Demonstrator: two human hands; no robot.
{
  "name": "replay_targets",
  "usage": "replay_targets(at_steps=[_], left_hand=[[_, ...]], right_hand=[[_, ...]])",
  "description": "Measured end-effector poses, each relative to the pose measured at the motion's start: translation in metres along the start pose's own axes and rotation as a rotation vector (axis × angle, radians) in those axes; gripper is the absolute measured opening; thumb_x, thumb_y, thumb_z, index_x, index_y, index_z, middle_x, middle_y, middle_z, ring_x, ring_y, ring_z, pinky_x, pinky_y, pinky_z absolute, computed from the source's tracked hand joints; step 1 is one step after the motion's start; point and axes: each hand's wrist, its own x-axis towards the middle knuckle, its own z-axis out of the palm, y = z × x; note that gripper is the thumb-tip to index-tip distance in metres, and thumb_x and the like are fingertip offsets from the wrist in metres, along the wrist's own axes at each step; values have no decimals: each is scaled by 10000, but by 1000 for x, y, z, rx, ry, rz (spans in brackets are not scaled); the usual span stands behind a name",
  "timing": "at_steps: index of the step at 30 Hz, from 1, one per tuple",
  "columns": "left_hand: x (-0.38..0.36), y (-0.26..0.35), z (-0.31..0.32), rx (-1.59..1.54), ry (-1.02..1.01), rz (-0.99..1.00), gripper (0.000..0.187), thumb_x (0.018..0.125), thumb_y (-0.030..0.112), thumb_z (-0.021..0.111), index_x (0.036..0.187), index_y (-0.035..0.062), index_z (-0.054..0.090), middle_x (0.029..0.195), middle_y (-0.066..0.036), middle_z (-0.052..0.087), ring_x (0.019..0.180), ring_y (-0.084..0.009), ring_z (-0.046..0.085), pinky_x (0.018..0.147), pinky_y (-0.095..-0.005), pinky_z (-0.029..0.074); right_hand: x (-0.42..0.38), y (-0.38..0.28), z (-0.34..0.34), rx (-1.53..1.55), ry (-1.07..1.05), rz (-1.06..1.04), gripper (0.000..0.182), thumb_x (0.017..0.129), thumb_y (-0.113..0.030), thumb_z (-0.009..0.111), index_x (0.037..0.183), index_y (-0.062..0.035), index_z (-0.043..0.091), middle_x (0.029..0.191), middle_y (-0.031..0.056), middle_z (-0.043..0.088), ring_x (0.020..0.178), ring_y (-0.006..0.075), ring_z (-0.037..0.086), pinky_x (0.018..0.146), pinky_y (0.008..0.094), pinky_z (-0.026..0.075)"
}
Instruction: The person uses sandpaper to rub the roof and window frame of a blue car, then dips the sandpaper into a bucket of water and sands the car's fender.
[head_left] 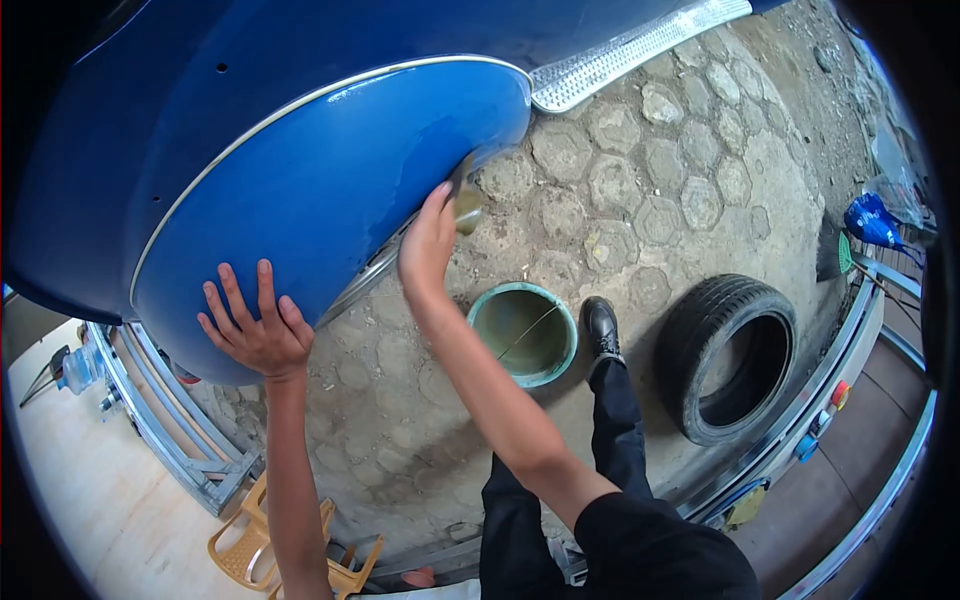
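Observation:
A glossy blue, curved car fender point(330, 170) with a pale trim line fills the upper left, and a darker wet-looking patch shows near its lower edge. My left hand point(262, 335) lies on the fender with its fingers spread. At the fender's lower edge, my right hand point(430, 245) is closed, thumb up, around a thin, dark and brownish piece point(467, 208). That piece is blurred and partly hidden by the hand, so its kind cannot be made out. Below the right hand stands a green-rimmed bucket point(522, 378) with murky water in it.
A black tire point(690, 370) lies on the hexagonal paving point(612, 185), right of my shoe point(601, 325). Metal rails point(190, 460) and a tan plastic chair point(240, 555) are at lower left. A textured metal running board point(640, 55) extends from the fender.

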Motion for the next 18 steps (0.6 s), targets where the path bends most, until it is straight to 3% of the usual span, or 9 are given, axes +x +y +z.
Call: replay_targets(at_steps=[1,4,5,6,8,10,11,15,18], left_hand=[[1,1,1,1,3,-1,490,1047,332,327,1468,252,565,1572,-96,474,1454,-339,411,1222,-508,226],[1,-2,1,5,3,3,487,1048,335,329,1467,257,565,1574,-94,473,1452,-338,414,1224,-507,225],[0,0,0,1,1,-6,486,1049,336,330,1466,259,566,1574,-93,472,1452,-338,415,1225,-507,225],[2,0,1,-3,4,-6,484,1048,337,333,1465,259,567,1574,-92,473,1452,-337,415,1225,-507,225],[1,1,-1,-6,0,-12,481,1047,339,339,1463,259,568,1574,-89,474,1454,-335,414,1225,-508,226],[1,4,-2,-17,2,-20,478,1047,338,342,1459,258,572,1572,-88,478,1455,-336,413,1224,-508,227],[2,2,-1,-14,8,-14,476,1047,337,344,1456,258,575,1571,-87,479,1456,-337,413,1224,-508,227],[0,1,-1,-2,-10,-24,476,1046,345,348,1452,261,581,1567,-86,485,1458,-339,410,1222,-508,228],[0,1,0,-10,6,-14,477,1042,346,353,1453,264,580,1569,-85,482,1461,-336,406,1224,-505,228]], right_hand=[[10,-11,-1,20,2,107,739,1105,-513,179,1550,66,292,1382,331,542,1288,463,530,1123,464,379],[79,23,6,247,39,33,710,1112,-473,165,1560,72,243,1274,339,590,1241,450,562,1110,493,385],[43,-1,-3,161,-37,61,696,1116,-434,166,1572,92,145,1322,364,566,1253,461,557,1104,526,380],[2,-17,-10,41,-134,136,695,1118,-418,177,1574,101,104,1406,373,492,1332,459,489,1141,519,344],[-35,-11,-1,-118,-165,26,698,1121,-397,193,1575,113,52,1530,379,349,1453,446,346,1203,499,268],[-44,17,18,-164,-19,-341,701,1122,-386,203,1574,121,29,1610,371,212,1538,422,196,1252,473,188],[-20,4,21,-76,2,-239,704,1122,-371,206,1575,116,-25,1660,331,40,1565,406,34,1278,459,80],[11,-7,10,90,-46,-235,690,1122,-360,215,1571,133,37,1663,323,22,1550,442,87,1276,458,98],[-72,9,17,-75,-85,-367,691,1122,-369,230,1563,147,100,1652,337,82,1547,436,125,1272,449,141]])
